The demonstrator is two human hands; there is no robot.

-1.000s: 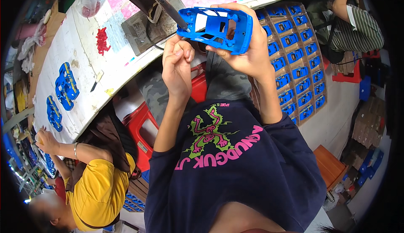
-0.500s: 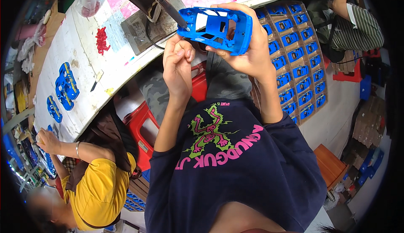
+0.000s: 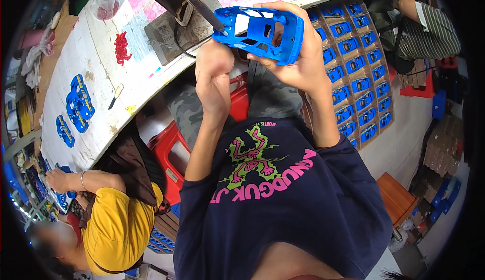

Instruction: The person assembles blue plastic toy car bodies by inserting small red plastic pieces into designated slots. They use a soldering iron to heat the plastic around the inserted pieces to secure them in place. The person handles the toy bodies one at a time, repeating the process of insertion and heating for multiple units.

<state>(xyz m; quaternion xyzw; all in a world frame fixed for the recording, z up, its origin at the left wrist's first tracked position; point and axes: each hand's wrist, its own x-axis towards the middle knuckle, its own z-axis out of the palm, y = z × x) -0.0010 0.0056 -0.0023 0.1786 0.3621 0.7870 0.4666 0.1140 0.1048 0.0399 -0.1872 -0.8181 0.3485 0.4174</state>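
Note:
My right hand (image 3: 308, 60) is wrapped round the wide end of a blue toy car body shell (image 3: 262, 51), thumb below and fingers above. The shell is held in the air at the table's edge, its hollow inside partly showing. A dark metal rod (image 3: 206, 14) slants down from a machine at the top, and its tip meets the shell's left end. Just beneath that end, my left hand (image 3: 214, 65) is curled into a fist. Its fingertips are hidden, so what they hold, if anything, cannot be made out.
Small red parts (image 3: 121, 48) lie piled on the white table (image 3: 101, 83), near a knife-like tool (image 3: 115, 96) and blue car parts (image 3: 80, 103). A partitioned box (image 3: 353, 55) of blue car shells stands at right. A person in yellow (image 3: 113, 224) works at left.
My left hand has turned and closed up under the shell's left end, its fingers now hidden. The shell stays almost still in my right hand. The person in yellow has shifted their hand downward.

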